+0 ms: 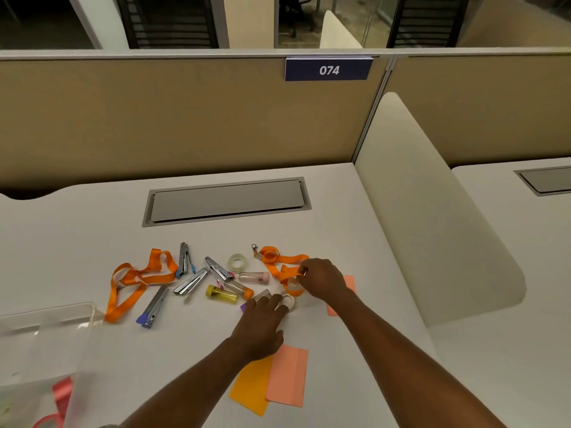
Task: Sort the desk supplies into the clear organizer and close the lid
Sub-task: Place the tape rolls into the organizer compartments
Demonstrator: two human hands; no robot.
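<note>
Pinching crumpled glossy orange ribbon lanyard (287,259) with right hand (323,281), right of the metal staplers (190,284) on pale desk (355,242); resting left hand (262,322), fingers straight, on white tape ring (289,300). Clear plastic organizer (46,316) near-left.

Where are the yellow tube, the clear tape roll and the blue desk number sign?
yellow tube (223,295), head view, middle of its body
clear tape roll (238,256), head view, its far rim
blue number sign (329,70), head view, on the digits 074
</note>
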